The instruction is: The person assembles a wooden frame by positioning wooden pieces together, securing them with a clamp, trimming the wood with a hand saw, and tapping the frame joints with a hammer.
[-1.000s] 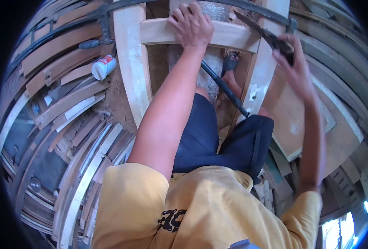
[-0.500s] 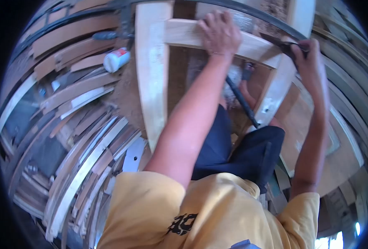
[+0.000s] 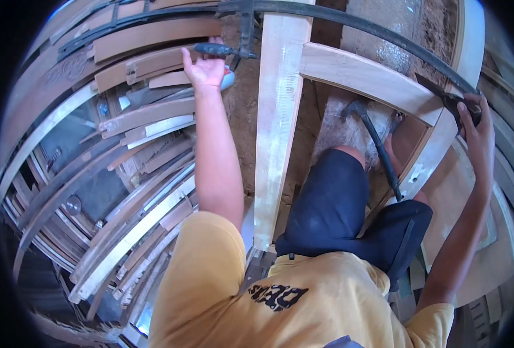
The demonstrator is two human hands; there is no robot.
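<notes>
A long dark bar clamp (image 3: 349,22) spans the pale wooden frame (image 3: 280,116). My left hand (image 3: 207,71) is open, palm up and thumb spread, at the clamp's blue-grey handle (image 3: 213,49). Its fingers pass behind that handle; whether they touch it I cannot tell. At the clamp's other end, over the frame's right corner, my right hand (image 3: 478,116) is closed around a black part (image 3: 469,113). This part appears to belong to the clamp, but the join is unclear. A dark hammer (image 3: 376,142) leans inside the frame, beside my knee.
Long wooden strips (image 3: 135,232) are piled at the left. A white bottle (image 3: 228,79) is partly hidden behind my left wrist. A brown panel (image 3: 471,232) lies at the right. My bent legs (image 3: 332,197) are inside the frame's near part.
My left hand has left the frame's crosspiece and moved left to the clamp handle. The right hand stays at the clamp's far end. The whole view has shifted, showing more of the hammer.
</notes>
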